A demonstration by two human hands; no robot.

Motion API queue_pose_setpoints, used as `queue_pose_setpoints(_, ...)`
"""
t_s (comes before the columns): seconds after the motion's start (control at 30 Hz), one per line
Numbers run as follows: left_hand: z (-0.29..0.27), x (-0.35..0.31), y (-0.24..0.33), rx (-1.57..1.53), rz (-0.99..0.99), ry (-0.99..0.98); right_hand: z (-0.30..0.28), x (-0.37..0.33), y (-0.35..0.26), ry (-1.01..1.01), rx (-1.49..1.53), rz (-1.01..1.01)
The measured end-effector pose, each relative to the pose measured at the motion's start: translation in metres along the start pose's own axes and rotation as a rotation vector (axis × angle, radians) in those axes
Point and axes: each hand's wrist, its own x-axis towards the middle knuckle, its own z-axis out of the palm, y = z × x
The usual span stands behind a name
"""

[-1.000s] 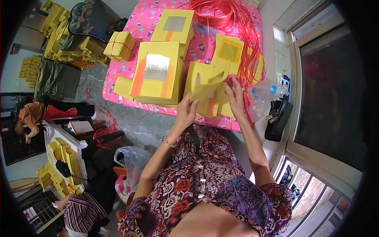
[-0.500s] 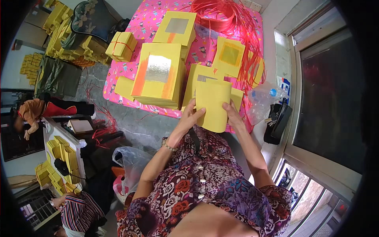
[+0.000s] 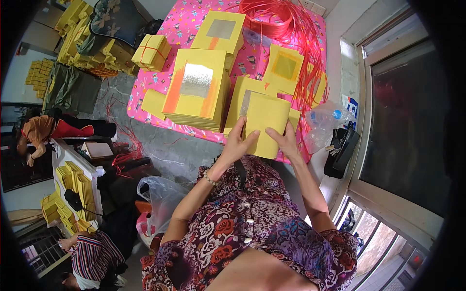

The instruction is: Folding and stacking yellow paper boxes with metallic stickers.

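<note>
Nearest is the person's dark floral blouse (image 3: 250, 206), buttoned down the front, with both forearms reaching up past it. A beaded bracelet (image 3: 209, 178) circles the left wrist. The left hand (image 3: 237, 143) pinches the left side of a bent yellow paper sheet (image 3: 267, 116), its thumb on the near face. The right hand (image 3: 286, 143) grips the right side, thumb likewise on the face and fingers at the curved edge. The paper is held over the near edge of a table with a pink printed cover (image 3: 148, 85).

Just behind it lies a yellow sheet (image 3: 236, 94) with a silvery patch, partly hidden. To the left stands a thick stack of yellow paper (image 3: 172, 89), topped with silver foil between orange bands. Farther back are a yellow sheet with a golden square (image 3: 284, 68), a second foil-topped stack (image 3: 204, 39), a yellow bundle tied with red string (image 3: 151, 52) and a coil of red plastic strands (image 3: 264, 24).

Well off to the left, a person in a striped top (image 3: 94, 257) is near a white table (image 3: 62, 150) bearing yellow paper pieces (image 3: 77, 186).
</note>
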Motion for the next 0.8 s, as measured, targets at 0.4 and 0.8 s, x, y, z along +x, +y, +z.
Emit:
queue_pose_setpoints(0.4,0.003,0.005,0.021,-0.136,-0.144,-0.029,-0.005,0.003,-0.006,0.024,0.123,0.104)
queue_pose_setpoints(0.8,0.007,0.000,0.019,-0.087,-0.070,-0.036,-0.002,0.004,-0.010,-0.024,0.075,0.014)
